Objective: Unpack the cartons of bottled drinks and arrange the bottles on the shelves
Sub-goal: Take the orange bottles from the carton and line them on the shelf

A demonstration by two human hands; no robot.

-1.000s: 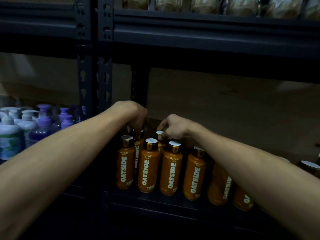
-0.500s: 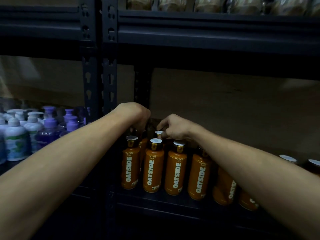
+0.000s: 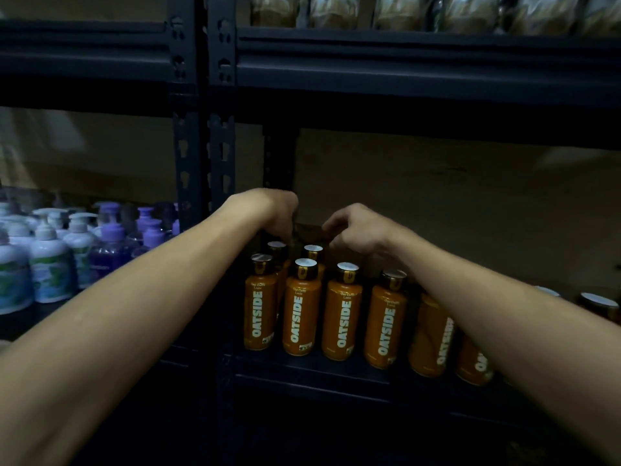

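Several orange OATSIDE bottles (image 3: pixel 342 312) with white caps stand in rows on the dark metal shelf (image 3: pixel 336 378). Both my arms reach in over them toward the back row. My left hand (image 3: pixel 268 213) hangs bent at the wrist, fingers pointing down just above a back-row bottle cap (image 3: pixel 277 245); its fingertips are in shadow. My right hand (image 3: pixel 356 230) hovers with curled fingers a little above and right of another back-row bottle cap (image 3: pixel 313 248), not touching it. My right forearm hides parts of the bottles at the right.
Black perforated shelf posts (image 3: pixel 201 156) stand left of the bottles. White and purple pump bottles (image 3: pixel 50 264) fill the neighbouring shelf at left. The upper shelf beam (image 3: pixel 403 62) carries packaged goods (image 3: pixel 403 10). More white caps (image 3: pixel 598 302) show at far right.
Both hands have lifted slightly off the back-row bottle tops, leaving both caps fully visible. The view has shifted a little, moving the bottles rightward in frame.
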